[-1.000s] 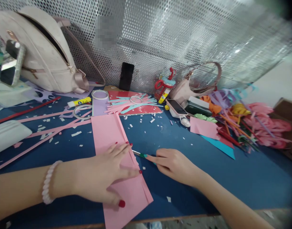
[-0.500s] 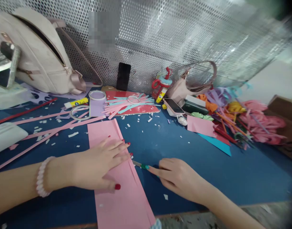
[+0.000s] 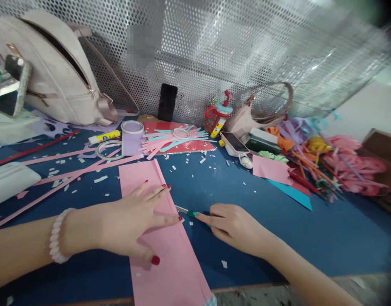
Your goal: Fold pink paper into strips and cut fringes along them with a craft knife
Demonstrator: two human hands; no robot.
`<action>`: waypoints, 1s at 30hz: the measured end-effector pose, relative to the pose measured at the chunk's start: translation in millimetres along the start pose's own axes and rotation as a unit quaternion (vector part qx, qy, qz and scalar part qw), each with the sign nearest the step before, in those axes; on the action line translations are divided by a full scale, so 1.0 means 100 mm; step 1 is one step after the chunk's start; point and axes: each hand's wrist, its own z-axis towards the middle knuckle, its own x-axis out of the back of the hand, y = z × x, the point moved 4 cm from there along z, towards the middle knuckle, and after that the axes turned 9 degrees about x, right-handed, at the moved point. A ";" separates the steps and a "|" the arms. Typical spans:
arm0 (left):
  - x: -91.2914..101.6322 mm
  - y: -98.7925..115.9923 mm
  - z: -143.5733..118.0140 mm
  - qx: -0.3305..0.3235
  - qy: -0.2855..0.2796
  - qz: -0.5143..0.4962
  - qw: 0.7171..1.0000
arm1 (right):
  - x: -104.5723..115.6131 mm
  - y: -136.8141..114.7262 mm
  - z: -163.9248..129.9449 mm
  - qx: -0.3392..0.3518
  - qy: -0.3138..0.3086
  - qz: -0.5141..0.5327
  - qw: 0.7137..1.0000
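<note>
A long pink sheet of paper (image 3: 169,272) lies lengthwise before me, with a narrow folded or layered band along its right edge. My left hand (image 3: 134,221), fingers spread, presses flat on it; one fingertip reaches the right edge. Just right of that edge, my right hand (image 3: 233,227) is closed around a green-handled craft knife (image 3: 191,213), the index finger stretched along it. Its thin metal blade points left and meets the paper's edge. Most of the handle is hidden in my fingers.
Behind the paper are pink strips (image 3: 70,174), a glue stick (image 3: 104,137), tape rolls (image 3: 132,126) and a red sheet (image 3: 195,145) bearing cut strips. A backpack (image 3: 61,85) stands back left. Phones, a handbag (image 3: 243,121) and coloured paper pieces (image 3: 348,165) line the back right.
My right hand and the knife have moved slightly away from me along the paper's edge. My left hand's fingers have spread, one fingertip now lower at the edge. The view has shifted slightly.
</note>
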 end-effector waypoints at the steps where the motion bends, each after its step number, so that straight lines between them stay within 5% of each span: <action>1: 0.00 0.00 0.00 0.000 0.001 0.000 1.000 | 0.00 0.02 0.02 0.001 0.000 -0.001 1.000; 15: -0.07 -0.05 0.00 -0.027 0.023 0.021 0.999 | -0.02 0.26 0.26 0.017 0.002 -0.002 1.000; 22: 0.11 -0.16 0.03 -0.089 0.097 0.054 0.990 | -0.04 0.28 0.27 0.019 -0.003 -0.004 1.000; 26: 0.18 -0.39 0.13 -0.044 0.131 0.081 0.987 | -0.04 0.28 0.27 0.018 -0.002 -0.001 1.000; 30: 0.14 -0.52 0.17 -0.006 0.078 0.065 0.995 | -0.04 0.28 0.27 0.018 -0.004 0.000 1.000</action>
